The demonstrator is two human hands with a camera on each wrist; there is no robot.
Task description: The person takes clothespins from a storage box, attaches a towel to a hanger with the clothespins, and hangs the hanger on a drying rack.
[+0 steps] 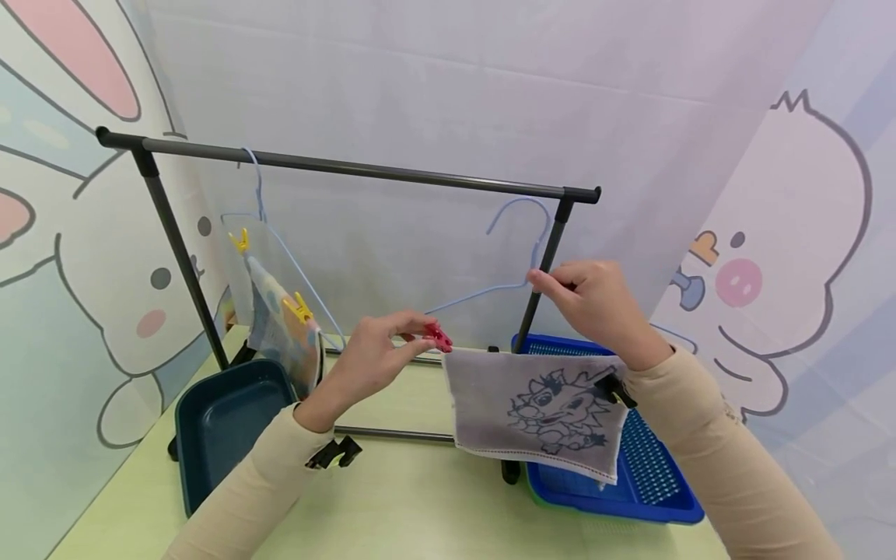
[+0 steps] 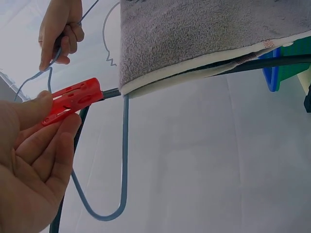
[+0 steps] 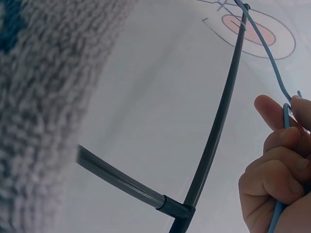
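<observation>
Looks forward and down from the head across the rack (image 1: 350, 168); from left wrist, closely past the red clip (image 2: 80, 94); from right, past the very near towel (image 3: 43, 97), shared with left.

Two Hangers (image 1: 260, 207) (image 1: 477, 294), Two Towels (image 1: 283, 336) (image 1: 535, 408)

Two yellow clothespins (image 1: 240, 240) (image 1: 299, 308) and one red clothespin (image 1: 439, 337) are being counted. One garment rack (image 1: 350, 167), one blue basket (image 1: 647, 459), one dark teal tray (image 1: 231, 412) and two hands (image 1: 367, 358) (image 1: 598, 299) are also being tallied.
</observation>
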